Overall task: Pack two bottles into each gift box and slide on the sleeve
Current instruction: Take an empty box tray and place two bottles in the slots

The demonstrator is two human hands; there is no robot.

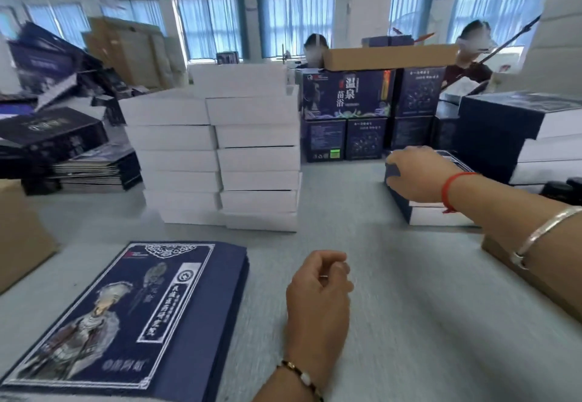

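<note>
As the right hand curls over a sleeved gift box at the bench's right side and the left hand hovers loosely curled, holding nothing, a one-handed pull risks the navy sleeve slipping off.

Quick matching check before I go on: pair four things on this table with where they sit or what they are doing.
Things:
1. right hand
2. left hand
3. white box stacks
4. blue sleeve pile

States:
A. table centre, piled high
B. near left, lying flat
C. gripping the sleeved box at right
D. loosely curled, holding nothing

Pairs: 1-C, 2-D, 3-A, 4-B
</note>
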